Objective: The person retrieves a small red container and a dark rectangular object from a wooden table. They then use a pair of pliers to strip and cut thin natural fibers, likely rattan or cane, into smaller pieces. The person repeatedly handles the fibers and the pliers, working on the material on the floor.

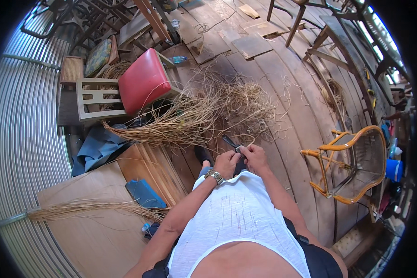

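Note:
My left hand [226, 163], with a metal watch on its wrist, and my right hand [254, 157] meet in front of my white shirt. Together they grip a dark-bladed knife [230, 142] and a thin rattan strand that is hard to make out. The blade points up and left, away from me. Just beyond the hands lies a big tangled heap of rattan strips [208, 113] on the plank floor. My foot in a dark shoe [203, 154] shows under the left hand.
A tipped chair with a red seat [142, 86] lies at upper left. A cane-backed rattan chair [356, 162] stands on the right. A rattan bundle [92, 209] rests on a wooden board at lower left, near blue cloth [98, 147]. Corrugated metal lines the left side.

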Motion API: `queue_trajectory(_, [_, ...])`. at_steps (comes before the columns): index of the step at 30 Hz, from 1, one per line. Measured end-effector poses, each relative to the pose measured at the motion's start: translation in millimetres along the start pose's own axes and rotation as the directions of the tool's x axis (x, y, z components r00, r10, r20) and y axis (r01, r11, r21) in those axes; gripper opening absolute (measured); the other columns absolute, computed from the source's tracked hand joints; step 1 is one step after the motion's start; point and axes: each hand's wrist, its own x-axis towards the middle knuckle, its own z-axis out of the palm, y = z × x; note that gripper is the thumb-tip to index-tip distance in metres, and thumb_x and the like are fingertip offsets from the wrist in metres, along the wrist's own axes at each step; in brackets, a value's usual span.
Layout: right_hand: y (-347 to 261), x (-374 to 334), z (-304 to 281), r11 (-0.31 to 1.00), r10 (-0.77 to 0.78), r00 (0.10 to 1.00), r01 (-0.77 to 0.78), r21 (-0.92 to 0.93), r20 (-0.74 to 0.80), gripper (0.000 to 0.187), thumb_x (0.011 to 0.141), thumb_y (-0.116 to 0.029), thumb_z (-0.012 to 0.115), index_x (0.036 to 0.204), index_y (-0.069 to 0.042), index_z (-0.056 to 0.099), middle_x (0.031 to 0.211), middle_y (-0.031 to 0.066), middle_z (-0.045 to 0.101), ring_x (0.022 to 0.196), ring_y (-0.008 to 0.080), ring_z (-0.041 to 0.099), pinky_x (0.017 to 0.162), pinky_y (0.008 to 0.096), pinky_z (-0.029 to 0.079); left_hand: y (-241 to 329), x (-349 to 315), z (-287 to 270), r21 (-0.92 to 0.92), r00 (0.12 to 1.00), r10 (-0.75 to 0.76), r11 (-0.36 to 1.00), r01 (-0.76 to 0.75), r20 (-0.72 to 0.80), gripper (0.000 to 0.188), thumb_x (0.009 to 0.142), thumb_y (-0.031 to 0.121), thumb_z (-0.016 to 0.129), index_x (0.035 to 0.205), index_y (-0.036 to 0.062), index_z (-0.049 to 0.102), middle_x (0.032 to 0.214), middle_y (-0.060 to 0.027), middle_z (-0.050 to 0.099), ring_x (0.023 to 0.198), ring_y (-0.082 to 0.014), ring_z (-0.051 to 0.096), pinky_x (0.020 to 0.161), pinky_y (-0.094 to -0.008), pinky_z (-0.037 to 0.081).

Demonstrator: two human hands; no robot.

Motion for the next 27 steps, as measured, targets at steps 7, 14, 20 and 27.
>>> queue_trajectory(7, [-13, 7, 15, 0.896, -0.31, 0.95, 0.287, -0.339, -0.016, 0.033, 0.085, -0.034, 0.068, 0.077, -0.002, 0.068, 0.064, 0.0169, 0.063, 0.058, 0.0263, 0.064, 0.056, 0.0364, 0.049, -9, -10, -18, -0.024, 0.998, 0.002, 1.0, -0.003, -0.065, 0.03, 0.092, 0.031, 0.059, 0.088, 0.0028, 0.069, 0.071, -0.0134, 0.065, 0.061, -0.0199, 0.06, 0.06, -0.032, 0.047])
queue_trajectory(14, [1, 30, 1, 0.974, -0.06, 0.998, 0.059, -0.221, 0.004, 0.039, 0.088, -0.036, 0.063, 0.072, 0.0, 0.067, 0.054, 0.0107, 0.062, 0.049, 0.0171, 0.061, 0.052, 0.0335, 0.049, -33, -29, -27, 0.029, 0.996, 0.081, 0.996, -0.082, 0.025, 0.029, 0.092, 0.03, 0.058, 0.089, 0.0038, 0.07, 0.073, -0.0154, 0.067, 0.061, -0.0235, 0.062, 0.06, -0.0342, 0.049])
queue_trajectory(20, [40, 62, -23, 0.951, -0.081, 0.993, 0.05, -0.305, -0.09, 0.042, 0.092, -0.038, 0.06, 0.071, -0.002, 0.063, 0.052, 0.0055, 0.058, 0.042, 0.0126, 0.055, 0.039, 0.0293, 0.042, -40, -77, -55, 0.027, 0.992, 0.124, 0.992, -0.124, -0.004, 0.028, 0.092, 0.03, 0.061, 0.09, 0.0029, 0.069, 0.071, -0.0152, 0.065, 0.06, -0.0244, 0.063, 0.058, -0.0355, 0.048])
queue_trajectory(27, [51, 111, -80, 0.969, 0.055, 0.97, -0.109, -0.222, -0.235, 0.04, 0.093, -0.038, 0.057, 0.076, -0.003, 0.065, 0.055, 0.0064, 0.06, 0.043, 0.0142, 0.056, 0.041, 0.0308, 0.045, -51, -133, -113, 0.185, 0.999, -0.033, 0.982, 0.03, 0.01, 0.025, 0.093, 0.028, 0.061, 0.089, 0.0037, 0.068, 0.06, -0.0127, 0.058, 0.054, -0.0176, 0.059, 0.053, -0.0328, 0.045])
